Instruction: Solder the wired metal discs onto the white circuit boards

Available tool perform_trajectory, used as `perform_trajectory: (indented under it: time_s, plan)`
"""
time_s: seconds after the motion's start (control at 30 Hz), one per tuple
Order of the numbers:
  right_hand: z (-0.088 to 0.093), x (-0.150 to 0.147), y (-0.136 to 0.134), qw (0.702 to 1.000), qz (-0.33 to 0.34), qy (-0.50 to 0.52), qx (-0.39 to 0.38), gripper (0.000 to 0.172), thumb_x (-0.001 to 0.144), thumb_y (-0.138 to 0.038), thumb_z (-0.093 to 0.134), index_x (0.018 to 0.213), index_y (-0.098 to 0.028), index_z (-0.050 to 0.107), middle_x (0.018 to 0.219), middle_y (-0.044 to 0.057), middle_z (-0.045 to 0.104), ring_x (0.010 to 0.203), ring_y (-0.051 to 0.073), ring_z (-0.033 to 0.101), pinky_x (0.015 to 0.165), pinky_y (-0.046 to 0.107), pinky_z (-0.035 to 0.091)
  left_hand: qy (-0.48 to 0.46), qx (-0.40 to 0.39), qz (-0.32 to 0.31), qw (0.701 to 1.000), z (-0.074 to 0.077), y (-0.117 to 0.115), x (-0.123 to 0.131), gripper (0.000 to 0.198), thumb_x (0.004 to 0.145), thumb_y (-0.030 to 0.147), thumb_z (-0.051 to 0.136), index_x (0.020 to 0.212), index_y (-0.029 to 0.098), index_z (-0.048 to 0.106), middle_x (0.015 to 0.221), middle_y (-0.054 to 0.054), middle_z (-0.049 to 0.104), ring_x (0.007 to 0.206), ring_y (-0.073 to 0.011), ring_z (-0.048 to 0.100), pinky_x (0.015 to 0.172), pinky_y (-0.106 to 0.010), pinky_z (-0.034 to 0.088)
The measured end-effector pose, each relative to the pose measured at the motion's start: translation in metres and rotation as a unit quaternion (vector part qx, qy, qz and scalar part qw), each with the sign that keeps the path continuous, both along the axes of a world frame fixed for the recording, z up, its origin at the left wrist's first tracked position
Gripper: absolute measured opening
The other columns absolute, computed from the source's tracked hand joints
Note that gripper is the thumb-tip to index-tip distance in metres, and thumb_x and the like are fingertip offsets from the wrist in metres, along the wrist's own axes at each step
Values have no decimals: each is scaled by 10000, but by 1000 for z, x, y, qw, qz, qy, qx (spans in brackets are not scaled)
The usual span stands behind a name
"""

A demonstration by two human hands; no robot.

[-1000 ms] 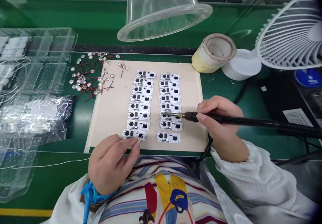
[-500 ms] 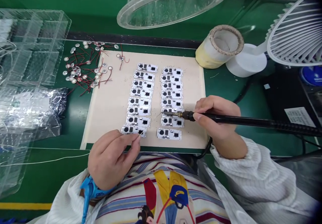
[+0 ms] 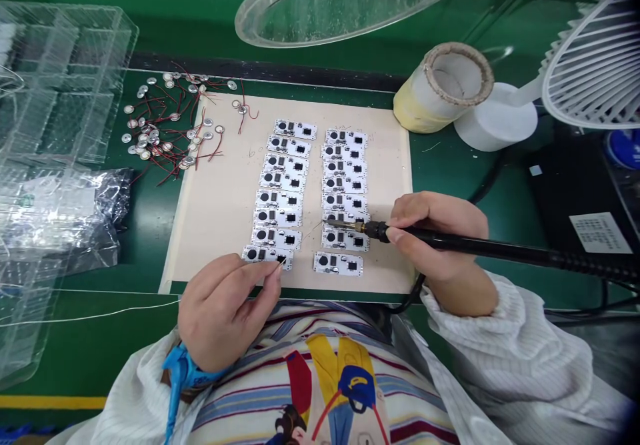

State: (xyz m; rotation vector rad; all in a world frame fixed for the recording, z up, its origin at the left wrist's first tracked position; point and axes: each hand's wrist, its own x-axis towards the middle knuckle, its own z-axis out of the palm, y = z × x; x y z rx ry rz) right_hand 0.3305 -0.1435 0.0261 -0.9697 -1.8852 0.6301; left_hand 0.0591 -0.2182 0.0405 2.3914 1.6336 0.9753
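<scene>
My right hand (image 3: 437,235) is closed round the black handle of a soldering iron (image 3: 480,241). The iron's metal tip points left, over a white circuit board low in the right column (image 3: 345,238). Thumb and forefinger of my left hand (image 3: 230,308) pinch a thin solder wire (image 3: 125,311), which trails off to the left; a short end shows past the fingertips. Those fingertips are by the lowest board of the left column (image 3: 267,256). Both columns of boards lie on a beige sheet (image 3: 215,218). A blue strap (image 3: 187,368) circles my left wrist.
Small round discs with red wires (image 3: 165,128) lie at the upper left. Clear plastic trays (image 3: 75,85) and a silvery bag (image 3: 65,218) are at the left. A cardboard tube (image 3: 445,88), a white fan (image 3: 585,65) and a black box (image 3: 575,191) stand right. A clear hood (image 3: 350,5) hangs above.
The view has shifted slightly. Both hands keep their grips and nearly the same places; the iron's tip stays over the lower right boards.
</scene>
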Motion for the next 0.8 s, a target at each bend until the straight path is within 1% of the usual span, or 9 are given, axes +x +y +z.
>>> perform_trajectory:
  time_s: [0.13,0.3,0.4,0.53,0.63,0.73,0.8]
  plan:
    - [0,0,-1,1000,-4,-5,-2,122,751,-199,654,710,-271,563,587,-24,597,485,153,564,436,302,462,-6,1,0,1000,-1,0,1,56,772,121,705,813,146,676,596,3,638,582,-107,618,566,-204,494]
    - [2,0,-3,1000,-2,-25,-4,113,760,-234,651,712,-273,557,577,-19,600,480,158,569,424,302,455,-11,-8,2,1000,-1,0,1,55,768,126,708,805,153,678,579,12,622,563,-103,604,547,-198,484]
    - [6,-3,-3,1000,0,-24,12,118,748,-199,647,710,-268,558,574,-21,594,480,148,570,425,291,461,-15,-4,0,1000,-2,0,1,70,762,115,711,813,148,678,596,4,632,569,-101,602,542,-199,477]
    - [8,-6,0,999,31,-11,36,131,724,-163,641,711,-261,556,566,-30,583,478,139,579,422,271,472,-13,-13,6,1000,-3,0,2,47,782,146,694,816,175,679,597,17,636,557,-96,598,534,-199,477]
    - [8,-7,1,998,42,-7,45,137,708,-141,633,713,-253,554,557,-27,575,480,146,585,428,278,480,-13,-12,6,1000,-4,0,3,40,784,157,692,812,183,681,601,20,641,548,-93,597,539,-199,484]
    - [7,-7,0,998,35,-7,42,130,714,-174,638,695,-262,544,545,-26,576,469,156,587,419,288,481,-15,-8,7,1000,-4,0,3,45,780,149,699,812,175,679,600,16,636,552,-93,594,545,-198,480]
    - [6,-6,-1,999,18,-9,28,133,731,-219,641,681,-274,530,532,-28,578,454,162,583,406,295,472,-19,-6,5,1000,-4,-1,3,61,773,135,705,818,164,677,597,10,627,560,-97,590,543,-200,471]
